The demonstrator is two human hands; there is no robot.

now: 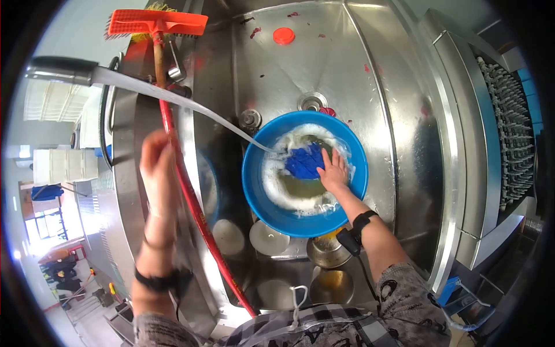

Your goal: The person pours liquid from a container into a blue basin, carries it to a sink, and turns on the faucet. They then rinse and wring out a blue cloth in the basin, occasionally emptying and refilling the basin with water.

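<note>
Water from the tap [60, 70] streams into the blue basin [304, 173] in the sink [370, 104]. My right hand [334, 172] reaches in, fingers spread on the blue cloth [303, 161]. My left hand [156, 165] rests blurred on the rim; grip unclear. No legible writing.

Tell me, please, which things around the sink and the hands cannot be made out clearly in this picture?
- Head view: the right hand covers part of the blue cloth; foam hides the bottom of the blue basin.
- The left hand is motion-blurred, so its grip on the red handle is unclear.
- The basin hides part of the metal dishes beneath.
</note>
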